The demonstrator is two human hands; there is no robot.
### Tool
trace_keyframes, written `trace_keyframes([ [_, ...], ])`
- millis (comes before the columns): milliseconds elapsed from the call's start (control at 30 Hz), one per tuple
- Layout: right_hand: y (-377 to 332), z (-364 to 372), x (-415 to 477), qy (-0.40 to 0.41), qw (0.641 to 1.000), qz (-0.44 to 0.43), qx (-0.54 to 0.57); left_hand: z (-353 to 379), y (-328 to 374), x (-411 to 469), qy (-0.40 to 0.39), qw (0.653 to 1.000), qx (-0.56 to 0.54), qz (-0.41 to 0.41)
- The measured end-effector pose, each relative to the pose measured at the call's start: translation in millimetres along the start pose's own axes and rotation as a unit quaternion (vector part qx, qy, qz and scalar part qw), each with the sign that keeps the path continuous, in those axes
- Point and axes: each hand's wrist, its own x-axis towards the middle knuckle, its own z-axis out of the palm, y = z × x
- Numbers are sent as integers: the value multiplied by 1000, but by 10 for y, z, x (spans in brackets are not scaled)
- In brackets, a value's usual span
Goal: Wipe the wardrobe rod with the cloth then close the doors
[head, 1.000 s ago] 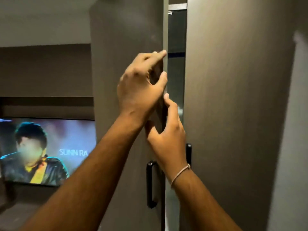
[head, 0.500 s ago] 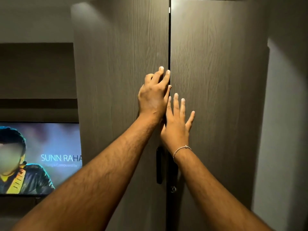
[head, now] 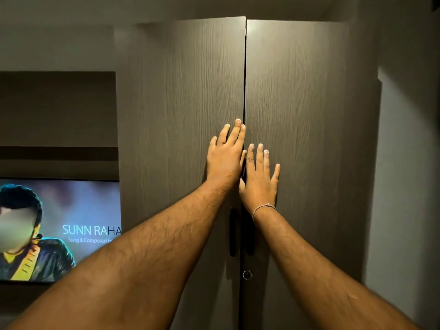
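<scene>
Closing stage: both my palms flat on the shut wardrobe.

My left hand (head: 225, 156) and right hand (head: 260, 178), fingers spread and gripping nothing, press the grey-brown wood-grain left door (head: 181, 115) and right door (head: 297, 115), which meet at a thin seam. Rod and cloth are out of sight. The television screen (head: 59, 229) reads "SUNN RAHA".

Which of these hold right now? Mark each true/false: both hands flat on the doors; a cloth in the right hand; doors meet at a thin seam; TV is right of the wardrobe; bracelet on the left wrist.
1. Left hand and right hand lie flat on the doors. True.
2. Right hand holds a cloth. False: no cloth in view.
3. Doors meet at a thin seam. True.
4. TV is right of the wardrobe. False: left.
5. Bracelet is on the left wrist. False: right.
</scene>
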Motion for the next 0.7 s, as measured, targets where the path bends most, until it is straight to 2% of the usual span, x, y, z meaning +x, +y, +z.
trace_keyframes([
  [233, 33, 74, 104, -4, 1000, -7, -6, 147, -23, -14, -35, 999, 29, -4],
  [333, 120, 93, 121, 7, 998, -20, 51, 202, -91, -81, -38, 999, 36, 9],
  [500, 358, 44, 185, 65, 993, -52, 79, 194, -415, -338, 16, 998, 9, -66],
  [700, 566, 7, 269, 58, 995, -75, -15, 222, -534, -529, 14, 998, 20, -66],
])
